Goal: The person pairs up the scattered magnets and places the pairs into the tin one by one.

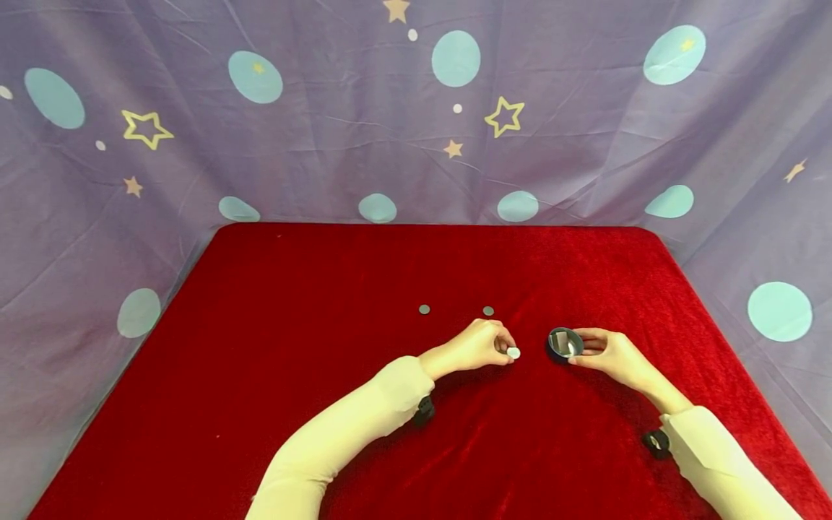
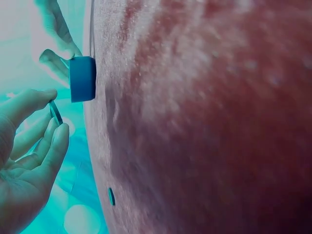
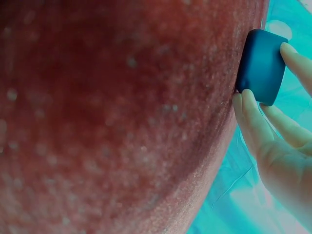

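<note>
the counter [image 1: 292, 289] is covered by a red cloth with a soft pile, creased in front of the hands. it is enclosed at the back and on both sides by a purple curtain [image 1: 338, 130], which is printed with pale blue ovals, white dots and orange and yellow stars.

a pale disc [image 1: 513, 353] is pinched between the thumb and fingertips of the left hand [image 1: 479, 345]; it is held clear of the cloth, to the left of the cup and apart from it. by the right hand [image 1: 607, 354] a dark cup [image 1: 554, 354] is gripped from its right side, the thumb being set at the rim and the fingers laid along the wall. the cup is stood upright on the cloth. a brownish patch and a white bit are seen inside it, but what they are cannot be told. the two hands are kept apart, the disc and the cup being held between them.

behind the left hand, a left disc [image 1: 425, 310] and a right disc [image 1: 488, 311], both greyish, are laid flat on the cloth, well apart. both forearms are covered by pale sleeves [image 1: 354, 415].
</note>
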`<state>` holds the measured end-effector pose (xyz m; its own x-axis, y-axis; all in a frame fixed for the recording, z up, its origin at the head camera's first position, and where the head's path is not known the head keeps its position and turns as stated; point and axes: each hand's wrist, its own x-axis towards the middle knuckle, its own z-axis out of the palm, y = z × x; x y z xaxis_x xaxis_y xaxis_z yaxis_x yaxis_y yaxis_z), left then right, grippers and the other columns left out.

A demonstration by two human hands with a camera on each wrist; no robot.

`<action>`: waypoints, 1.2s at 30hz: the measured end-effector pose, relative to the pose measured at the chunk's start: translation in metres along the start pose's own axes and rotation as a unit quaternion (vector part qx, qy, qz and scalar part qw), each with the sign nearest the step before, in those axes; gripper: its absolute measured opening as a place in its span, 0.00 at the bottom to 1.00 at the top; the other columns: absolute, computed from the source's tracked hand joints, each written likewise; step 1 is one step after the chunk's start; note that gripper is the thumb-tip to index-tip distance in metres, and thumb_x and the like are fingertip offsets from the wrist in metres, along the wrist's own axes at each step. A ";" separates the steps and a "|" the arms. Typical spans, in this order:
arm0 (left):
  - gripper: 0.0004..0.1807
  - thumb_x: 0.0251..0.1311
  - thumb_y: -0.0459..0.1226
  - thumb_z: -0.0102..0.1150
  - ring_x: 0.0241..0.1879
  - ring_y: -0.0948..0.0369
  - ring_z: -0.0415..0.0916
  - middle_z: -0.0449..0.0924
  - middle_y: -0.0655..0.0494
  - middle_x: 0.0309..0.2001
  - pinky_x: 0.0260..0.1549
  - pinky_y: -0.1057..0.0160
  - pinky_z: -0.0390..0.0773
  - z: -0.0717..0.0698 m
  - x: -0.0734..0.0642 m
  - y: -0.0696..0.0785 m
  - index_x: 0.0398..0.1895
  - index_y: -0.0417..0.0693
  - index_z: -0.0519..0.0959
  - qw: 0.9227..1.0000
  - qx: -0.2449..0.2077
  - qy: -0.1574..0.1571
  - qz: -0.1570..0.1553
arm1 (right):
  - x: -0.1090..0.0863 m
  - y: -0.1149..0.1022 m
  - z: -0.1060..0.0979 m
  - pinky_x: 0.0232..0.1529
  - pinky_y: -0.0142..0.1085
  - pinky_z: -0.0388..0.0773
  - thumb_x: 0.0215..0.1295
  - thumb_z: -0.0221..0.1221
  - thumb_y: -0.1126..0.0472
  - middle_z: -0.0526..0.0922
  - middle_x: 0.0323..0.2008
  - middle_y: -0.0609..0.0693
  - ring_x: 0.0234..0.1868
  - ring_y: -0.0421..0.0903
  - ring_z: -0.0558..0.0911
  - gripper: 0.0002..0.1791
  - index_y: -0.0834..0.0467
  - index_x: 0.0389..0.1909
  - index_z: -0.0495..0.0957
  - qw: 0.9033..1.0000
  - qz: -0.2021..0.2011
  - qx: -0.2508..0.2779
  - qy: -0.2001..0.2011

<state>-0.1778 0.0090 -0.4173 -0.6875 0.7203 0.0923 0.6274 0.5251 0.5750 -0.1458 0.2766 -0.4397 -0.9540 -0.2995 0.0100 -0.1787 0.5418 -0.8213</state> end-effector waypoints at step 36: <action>0.10 0.45 0.38 0.66 0.27 0.71 0.72 0.78 0.59 0.26 0.28 0.83 0.65 0.023 0.045 0.020 0.32 0.45 0.83 0.999 0.004 0.045 0.016 | 0.001 0.002 0.001 0.35 0.28 0.76 0.49 0.64 0.61 0.75 0.45 0.68 0.41 0.56 0.79 0.29 0.74 0.50 0.69 1.000 0.009 -0.003 -0.002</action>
<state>-0.1883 0.0624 -0.4206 -0.6975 0.6927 0.1834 0.6518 0.5070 0.5639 -0.1466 0.2767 -0.4413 -0.9560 -0.2933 -0.0066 -0.1638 0.5523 -0.8174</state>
